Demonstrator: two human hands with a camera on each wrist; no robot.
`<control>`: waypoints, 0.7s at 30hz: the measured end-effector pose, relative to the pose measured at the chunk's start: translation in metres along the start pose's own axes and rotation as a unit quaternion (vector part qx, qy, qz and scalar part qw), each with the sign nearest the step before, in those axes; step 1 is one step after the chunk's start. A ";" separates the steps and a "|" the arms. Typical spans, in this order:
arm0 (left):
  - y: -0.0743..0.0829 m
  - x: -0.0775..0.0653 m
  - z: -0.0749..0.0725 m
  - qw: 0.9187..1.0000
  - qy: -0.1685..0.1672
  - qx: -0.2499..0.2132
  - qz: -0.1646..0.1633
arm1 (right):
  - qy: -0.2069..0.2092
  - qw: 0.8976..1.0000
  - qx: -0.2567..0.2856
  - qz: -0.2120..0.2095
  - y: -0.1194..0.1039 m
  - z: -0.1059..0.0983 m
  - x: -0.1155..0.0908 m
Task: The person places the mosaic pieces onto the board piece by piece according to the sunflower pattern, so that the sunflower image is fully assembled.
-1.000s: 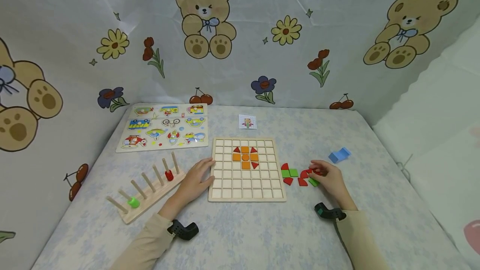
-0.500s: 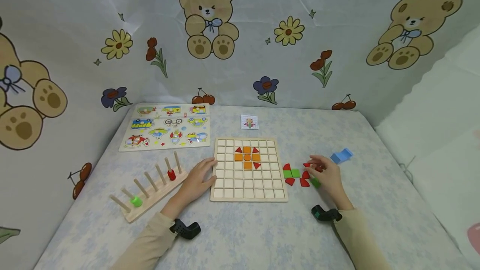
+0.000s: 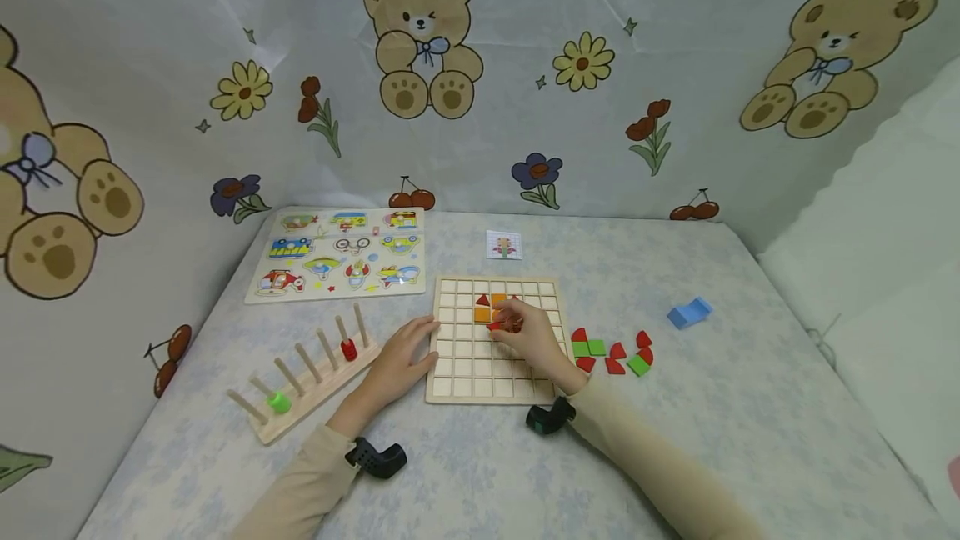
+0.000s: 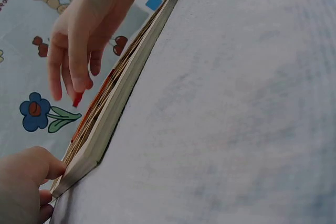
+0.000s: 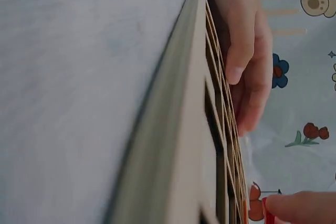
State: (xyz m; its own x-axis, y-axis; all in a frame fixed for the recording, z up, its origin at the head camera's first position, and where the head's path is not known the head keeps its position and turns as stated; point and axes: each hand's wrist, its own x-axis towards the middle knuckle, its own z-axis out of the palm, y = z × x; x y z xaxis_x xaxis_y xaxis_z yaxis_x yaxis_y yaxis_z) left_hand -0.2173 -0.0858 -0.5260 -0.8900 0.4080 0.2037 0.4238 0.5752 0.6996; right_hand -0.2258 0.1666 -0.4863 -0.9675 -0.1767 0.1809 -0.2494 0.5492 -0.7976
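My left hand [image 3: 401, 363] rests at the left edge of a wooden grid board [image 3: 463, 367], its thumb and fingers touching the frame. Over the board's middle, my right hand [image 3: 536, 342] pinches a small red tile [image 4: 77, 99] between thumb and fingertips. In the left wrist view the tile hangs just above the board; its exact shape is partly hidden. Orange squares [image 3: 482, 315] and a red triangle [image 3: 482, 300] show in the upper cells, others being covered by the right hand. Right of the board lie loose red tiles [image 3: 615, 367] and green tiles [image 3: 596, 347].
A patterned card [image 3: 504, 245] lies behind the board. To the left stand a wooden peg rack [image 3: 315, 384] with green and red rings, and a vehicle puzzle board [image 3: 337, 273]. A blue block [image 3: 690, 312] sits at the right. A bear-printed cloth backs the table.
My right hand has picked a red tile from the loose ones at the right and carried it left over the board. The left hand stays at the board's edge. The head view has shifted slightly.
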 end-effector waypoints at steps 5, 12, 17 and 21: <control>0.003 0.002 0.001 1.000 -0.007 0.000 0.002 | -0.010 1.000 -0.008 -0.001 0.000 0.017 0.006; 0.005 0.004 0.000 1.000 -0.014 0.005 -0.012 | 0.005 1.000 -0.016 -0.011 0.004 0.021 0.008; 0.003 0.002 0.000 1.000 -0.005 0.007 -0.007 | 0.000 1.000 -0.007 -0.009 0.004 0.022 0.007; 0.001 0.001 0.000 1.000 -0.002 0.005 -0.009 | 0.001 1.000 0.012 -0.014 0.005 0.015 0.003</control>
State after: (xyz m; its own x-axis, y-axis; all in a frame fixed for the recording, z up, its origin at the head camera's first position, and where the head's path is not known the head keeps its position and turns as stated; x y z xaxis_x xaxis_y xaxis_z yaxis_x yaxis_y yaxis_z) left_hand -0.2178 -0.0848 -0.5245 -0.8965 0.4006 0.1892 0.4101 0.5889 0.6964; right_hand -0.2293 0.1565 -0.4980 -0.9600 -0.1908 0.2049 -0.2761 0.5237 -0.8059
